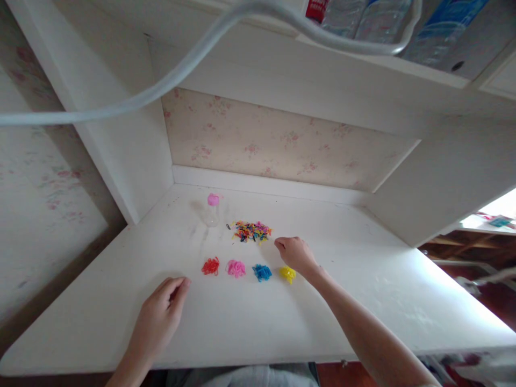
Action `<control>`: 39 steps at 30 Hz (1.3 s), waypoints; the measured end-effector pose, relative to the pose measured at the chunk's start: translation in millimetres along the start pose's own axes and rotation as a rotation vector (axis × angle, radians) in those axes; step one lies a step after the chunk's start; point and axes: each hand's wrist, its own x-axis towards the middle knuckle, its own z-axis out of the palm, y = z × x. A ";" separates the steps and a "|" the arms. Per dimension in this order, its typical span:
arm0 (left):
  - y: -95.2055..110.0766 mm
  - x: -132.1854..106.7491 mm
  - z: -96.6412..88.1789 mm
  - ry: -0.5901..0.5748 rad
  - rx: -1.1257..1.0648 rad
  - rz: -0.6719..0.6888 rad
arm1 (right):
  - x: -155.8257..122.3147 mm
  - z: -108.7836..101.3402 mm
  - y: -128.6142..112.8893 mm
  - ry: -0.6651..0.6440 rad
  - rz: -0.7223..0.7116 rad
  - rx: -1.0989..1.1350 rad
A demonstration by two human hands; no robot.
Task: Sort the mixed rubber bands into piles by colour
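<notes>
A mixed heap of small rubber bands [252, 231] in many colours lies toward the back of the white desk. In front of it, sorted piles run left to right: red bands [210, 265], pink bands [236, 269], blue bands [262, 272] and yellow bands [287, 274]. Just right of the mixed heap and above the yellow pile is my right hand [296, 254], its fingers closed; whatever they pinch is hidden. My left hand [161, 312] rests left of the red pile, thumb and fingers pressed together, and I cannot make out anything in it.
A clear bottle with a pink cap [213, 200] stands behind the heap, to its left. The desk [226, 328] is boxed in by side panels and a flowered back wall [258, 140]. Overhead, a white tube [193, 59] crosses before a shelf with plastic bottles [379, 21].
</notes>
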 end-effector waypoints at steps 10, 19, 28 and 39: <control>-2.8 1.4 0.8 -0.014 0.046 -0.025 | -75.3 7.4 43.3 0.169 -0.074 0.353; -0.1 0.6 2.2 -0.035 0.074 -0.037 | -103.4 43.4 51.0 0.285 -0.003 0.381; -1.0 1.5 4.3 -0.052 0.090 -0.029 | -108.0 54.5 45.0 0.302 0.026 0.344; -0.8 0.3 4.3 -0.030 0.093 0.007 | -111.3 55.8 45.0 0.314 0.065 0.385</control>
